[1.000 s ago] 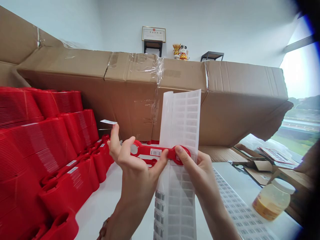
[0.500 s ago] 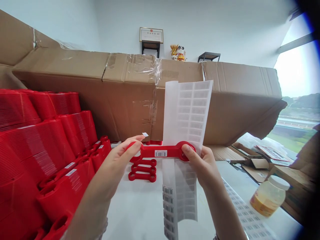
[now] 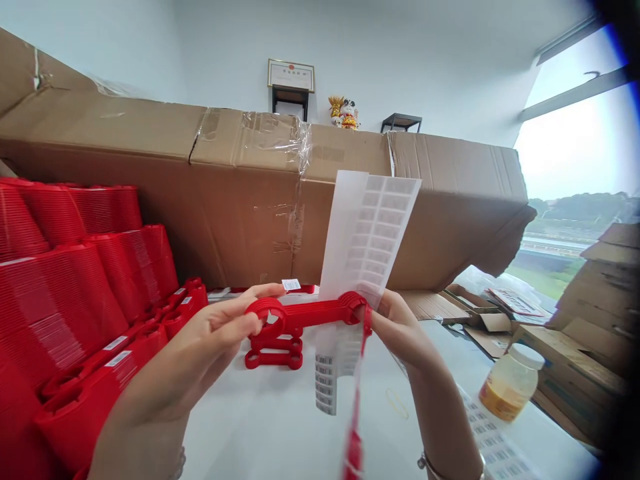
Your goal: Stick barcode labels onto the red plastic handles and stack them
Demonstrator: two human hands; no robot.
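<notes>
Our left hand point(image 3: 210, 340) and right hand point(image 3: 395, 327) are apart, clamped on opposite ends of a red plastic dog-bone handle point(image 3: 305, 317). The right also pinches a sheet of barcode labels point(image 3: 365, 233), which rises above it and hangs below. A small white label point(image 3: 291, 285) sits just beyond our left fingertips point(image 3: 270, 290). Two more red handles point(image 3: 274, 353) lie on the white table point(image 3: 240, 427) beneath our hands, and stacked red pieces point(image 3: 65, 300) stand to our left.
</notes>
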